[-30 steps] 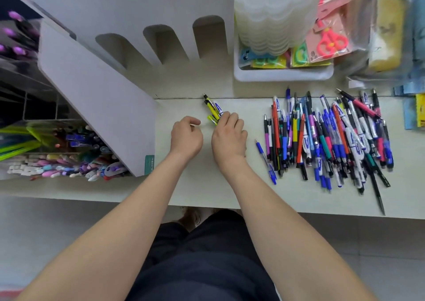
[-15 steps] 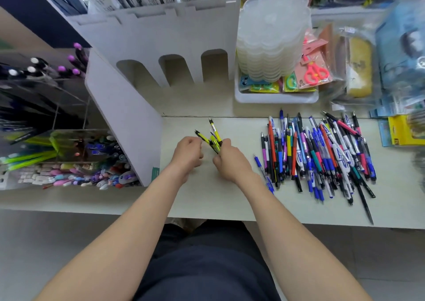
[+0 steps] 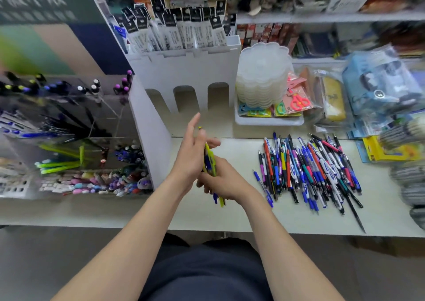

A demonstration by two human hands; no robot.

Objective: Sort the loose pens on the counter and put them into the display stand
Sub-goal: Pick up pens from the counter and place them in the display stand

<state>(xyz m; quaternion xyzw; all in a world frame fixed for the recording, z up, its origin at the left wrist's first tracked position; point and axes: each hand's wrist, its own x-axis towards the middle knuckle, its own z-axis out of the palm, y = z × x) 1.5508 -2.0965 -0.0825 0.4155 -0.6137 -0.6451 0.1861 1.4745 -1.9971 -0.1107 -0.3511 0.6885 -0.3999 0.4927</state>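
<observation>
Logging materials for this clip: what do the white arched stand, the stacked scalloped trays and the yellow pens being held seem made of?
The white arched stand: likely foam or plastic board, matte; flat sheets joined by slotted tabs. The stacked scalloped trays: frosted translucent plastic; layers show through. The yellow pens in the right hand: glossy plastic with blue grips, possibly rubber; blur leaves that open.

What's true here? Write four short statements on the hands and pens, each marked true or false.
The right hand grips a bundle of yellow pens. True.
The left hand is a fist. False: its fingers are straight, against the bundle.
The loose pen pile lies on the counter. True.
The stack of translucent dishes stands on that pile. False: it stands in the white tray behind.
</observation>
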